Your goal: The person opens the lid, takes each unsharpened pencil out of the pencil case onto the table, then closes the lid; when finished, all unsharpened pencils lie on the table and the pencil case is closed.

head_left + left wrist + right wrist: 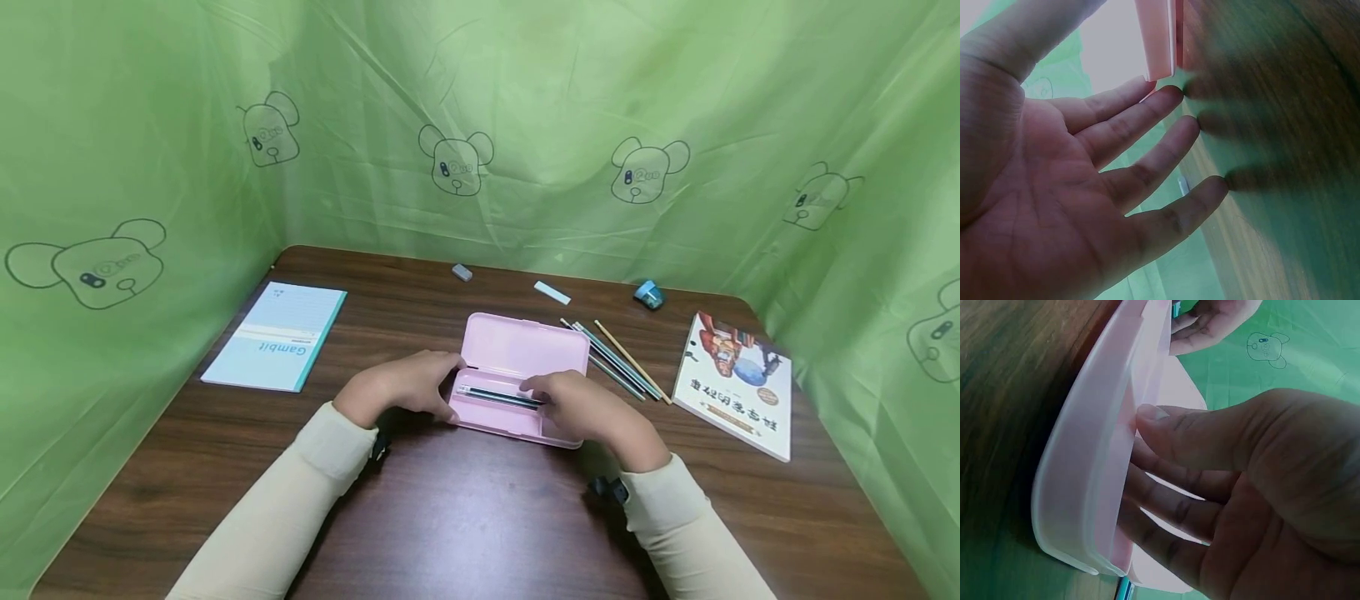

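An open pink pencil case (525, 342) lies on the table with its lid tipped back. Several dark pencils (498, 397) rest in its tray. My left hand (414, 383) is at the left end of the case, fingers spread and fairly straight; in the left wrist view, fingertips touch the case corner (1159, 44) and the tabletop. My right hand (581, 404) reaches into the right part of the tray, over the pencils' right ends. In the right wrist view its thumb is by the case wall (1075, 469), and its fingertips are hidden inside the case.
Several loose pencils (618, 362) lie right of the lid. Farther right is a picture-covered book (738, 387); a blue sharpener (648, 294), a white strip (552, 292) and a grey eraser (462, 272) sit at the back. A Gambit notebook (273, 337) lies left. Green curtains (525, 100) surround the table.
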`<state>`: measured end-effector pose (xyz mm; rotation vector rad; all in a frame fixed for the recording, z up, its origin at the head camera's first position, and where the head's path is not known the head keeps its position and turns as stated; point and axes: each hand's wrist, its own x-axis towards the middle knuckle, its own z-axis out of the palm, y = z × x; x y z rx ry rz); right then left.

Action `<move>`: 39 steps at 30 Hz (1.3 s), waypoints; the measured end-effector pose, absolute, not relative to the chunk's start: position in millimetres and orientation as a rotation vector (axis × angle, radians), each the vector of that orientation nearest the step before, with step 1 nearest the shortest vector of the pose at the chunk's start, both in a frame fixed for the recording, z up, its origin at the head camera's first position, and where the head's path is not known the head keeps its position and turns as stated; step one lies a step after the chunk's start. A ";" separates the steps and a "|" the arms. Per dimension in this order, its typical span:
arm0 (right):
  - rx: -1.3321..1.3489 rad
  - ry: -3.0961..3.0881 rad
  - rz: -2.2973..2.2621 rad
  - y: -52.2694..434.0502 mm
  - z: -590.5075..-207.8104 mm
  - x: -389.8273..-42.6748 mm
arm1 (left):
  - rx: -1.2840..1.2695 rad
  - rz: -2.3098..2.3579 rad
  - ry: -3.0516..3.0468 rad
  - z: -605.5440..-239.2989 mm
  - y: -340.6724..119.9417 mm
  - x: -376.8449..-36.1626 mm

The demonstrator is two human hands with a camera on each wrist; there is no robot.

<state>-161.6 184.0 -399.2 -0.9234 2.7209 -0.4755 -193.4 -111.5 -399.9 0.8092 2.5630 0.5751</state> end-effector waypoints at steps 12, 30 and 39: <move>-0.863 2.645 -0.511 186.4 -401.2 -164.4 | 0.776 0.578 2.551 -398.7 -110.7 -193.6; -0.865 2.623 -0.599 193.6 -402.0 -168.4 | 0.792 0.581 2.550 -399.4 -112.7 -192.8; -0.880 2.810 -0.820 207.1 -387.1 -171.0 | 0.800 0.586 2.542 -399.4 -112.1 -192.6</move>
